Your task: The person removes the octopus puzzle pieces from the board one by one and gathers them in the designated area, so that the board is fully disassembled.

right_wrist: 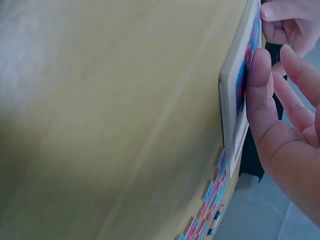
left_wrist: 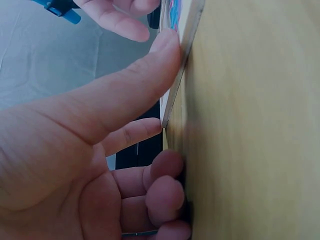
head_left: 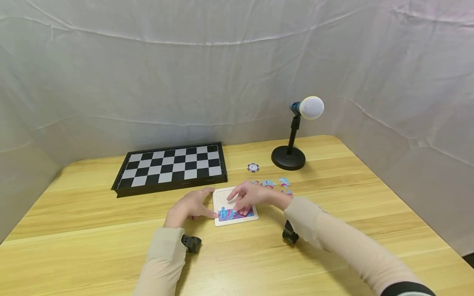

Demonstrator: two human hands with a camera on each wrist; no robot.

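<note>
A square white puzzle tray [head_left: 225,222] lies flat on the wooden table, its near part filled with joined blue, pink and purple jigsaw pieces [head_left: 224,215]. At the tray's left side is my left hand [head_left: 190,205], thumb on the near-left rim and index finger stretched to the far-left corner; its other fingers curl loosely beside the tray. My right hand [head_left: 250,195] reaches over the tray from the right, fingers spread. In the right wrist view, one fingertip [right_wrist: 260,67] presses on the filled part, with no piece visible in the grasp.
Loose jigsaw pieces [head_left: 284,181] lie right of the tray, partly hidden by my right hand. Behind them sits a poker chip [head_left: 253,167]. A black-framed checkered board [head_left: 171,185] lies at the back left. A microphone [head_left: 311,107] on a round-based stand [head_left: 288,158] stands at the back right.
</note>
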